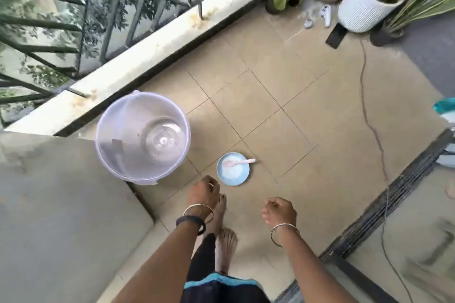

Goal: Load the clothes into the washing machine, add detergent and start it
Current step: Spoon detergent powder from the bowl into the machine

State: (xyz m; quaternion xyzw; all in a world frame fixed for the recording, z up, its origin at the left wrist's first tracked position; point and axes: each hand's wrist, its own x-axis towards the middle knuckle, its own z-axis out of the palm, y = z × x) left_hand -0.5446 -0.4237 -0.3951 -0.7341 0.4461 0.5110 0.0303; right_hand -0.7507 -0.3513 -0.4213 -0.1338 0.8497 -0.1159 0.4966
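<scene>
A small round washing machine (142, 138) with a clear lavender tub stands on the tiled balcony floor beside the parapet; its drum looks empty, with the agitator visible at the bottom. Just right of it, a blue bowl (233, 168) of white detergent powder sits on the floor with a pink spoon (240, 162) resting in it. My left hand (203, 189) hangs just below the bowl, fingers loosely curled, holding nothing. My right hand (279, 210) hangs further right, fingers also loosely curled and empty. No clothes are in view.
A grey cushioned seat (61, 216) fills the lower left. A power cable (374, 130) runs across the tiles to the right. Potted plants (364, 0) stand at the far right corner. A sliding-door track (384, 206) crosses the lower right. My bare feet are below the hands.
</scene>
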